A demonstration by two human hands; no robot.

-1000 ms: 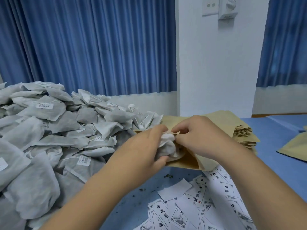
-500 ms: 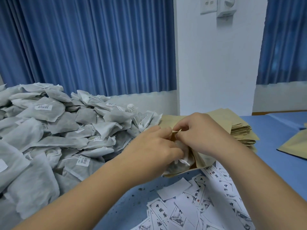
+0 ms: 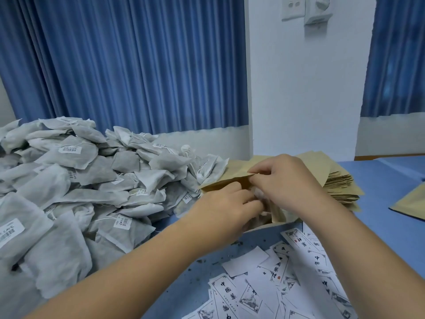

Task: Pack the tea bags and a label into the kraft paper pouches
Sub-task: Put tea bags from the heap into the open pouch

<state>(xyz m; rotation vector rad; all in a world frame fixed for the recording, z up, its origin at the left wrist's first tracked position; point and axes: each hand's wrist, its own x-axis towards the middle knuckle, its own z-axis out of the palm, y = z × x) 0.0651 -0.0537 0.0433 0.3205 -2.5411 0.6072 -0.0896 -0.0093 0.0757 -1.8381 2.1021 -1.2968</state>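
A kraft paper pouch point(image 3: 230, 177) lies with its mouth held open at the middle of the blue worktop point(image 3: 391, 203). The right hand point(image 3: 289, 180) pinches its upper lip. The left hand point(image 3: 220, 210) has its fingers curled round a tea bag point(image 3: 258, 194) at the pouch mouth. A heap of tea bags point(image 3: 92, 180) lies to the left, a stack of pouches point(image 3: 340, 183) just behind, and printed labels point(image 3: 287, 284) nearer the person.
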